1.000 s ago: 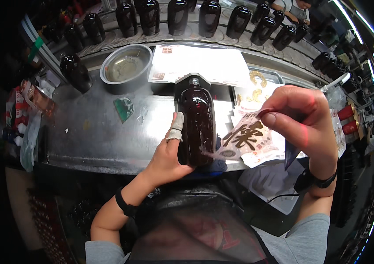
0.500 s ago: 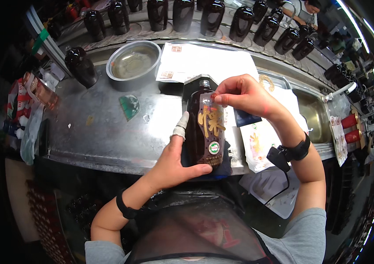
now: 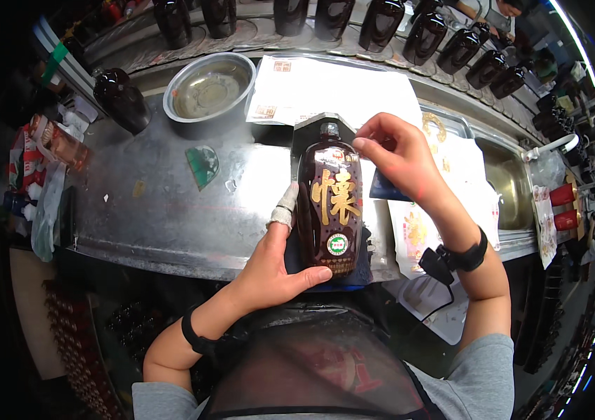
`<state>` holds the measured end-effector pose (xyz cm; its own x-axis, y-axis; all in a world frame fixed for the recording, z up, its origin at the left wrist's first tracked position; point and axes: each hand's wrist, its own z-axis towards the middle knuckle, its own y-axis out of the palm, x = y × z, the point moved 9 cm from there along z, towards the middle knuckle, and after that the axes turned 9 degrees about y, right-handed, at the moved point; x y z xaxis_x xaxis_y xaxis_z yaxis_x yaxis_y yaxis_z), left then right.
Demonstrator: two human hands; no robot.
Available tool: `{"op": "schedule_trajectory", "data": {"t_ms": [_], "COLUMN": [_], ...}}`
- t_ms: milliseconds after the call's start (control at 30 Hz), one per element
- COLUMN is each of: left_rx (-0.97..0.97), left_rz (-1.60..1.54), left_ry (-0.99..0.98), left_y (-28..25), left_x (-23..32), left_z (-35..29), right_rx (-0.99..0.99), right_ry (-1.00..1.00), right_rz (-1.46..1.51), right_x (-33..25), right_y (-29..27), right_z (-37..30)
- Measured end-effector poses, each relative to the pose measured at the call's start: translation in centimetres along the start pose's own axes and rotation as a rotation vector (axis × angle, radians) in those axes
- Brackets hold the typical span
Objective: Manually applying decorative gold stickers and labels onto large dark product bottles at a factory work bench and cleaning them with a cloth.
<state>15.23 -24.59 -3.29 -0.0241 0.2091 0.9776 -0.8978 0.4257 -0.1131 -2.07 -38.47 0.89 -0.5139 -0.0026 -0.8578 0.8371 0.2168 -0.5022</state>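
A dark brown glass bottle point(image 3: 334, 210) with a gold character and a round green-and-white emblem lies tilted on a dark rest. Small red and white marks sit on its shoulder. My left hand point(image 3: 269, 262) grips the bottle low down, thumb across its base and wrapped fingers along its left side. Beside the bottle's right shoulder is my right hand point(image 3: 399, 154), thumb and forefinger pinched together. Anything between those fingertips is too small to make out. White sheets with gold and red prints point(image 3: 413, 231) spread below my right hand.
A metal bowl of liquid point(image 3: 210, 91) stands at the back, near a green scraper-like piece point(image 3: 203, 166). Dark bottles point(image 3: 381, 26) line a conveyor behind. Another bottle point(image 3: 122, 101) stands at left. A sink with a white tap point(image 3: 553, 145) is at right; a person works far right.
My right hand has moved off the bottle's shoulder to the right. The red mark there is now uncovered. My left hand still holds the bottle, and the conveyor bottles have shifted in view.
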Motion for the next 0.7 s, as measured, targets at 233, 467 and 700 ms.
{"op": "schedule_trajectory", "data": {"t_ms": [233,467,700], "left_rx": [0.107,0.123,0.101], "left_rz": [-0.016,-0.073,-0.011], "left_ry": [-0.010,-0.044,-0.019], "left_y": [-0.4,-0.3,-0.3], "left_x": [-0.4,-0.3,-0.3], "left_z": [0.1,0.8,0.7], "right_rx": [-0.157,-0.193,-0.226], "right_ry": [-0.178,-0.086,-0.111], "right_rz": [-0.405,-0.351,-0.374], "right_x": [-2.9,-1.4,-1.4], "right_y": [2.4,2.6,2.9], "right_z": [-7.1,-6.7,-7.2]}}
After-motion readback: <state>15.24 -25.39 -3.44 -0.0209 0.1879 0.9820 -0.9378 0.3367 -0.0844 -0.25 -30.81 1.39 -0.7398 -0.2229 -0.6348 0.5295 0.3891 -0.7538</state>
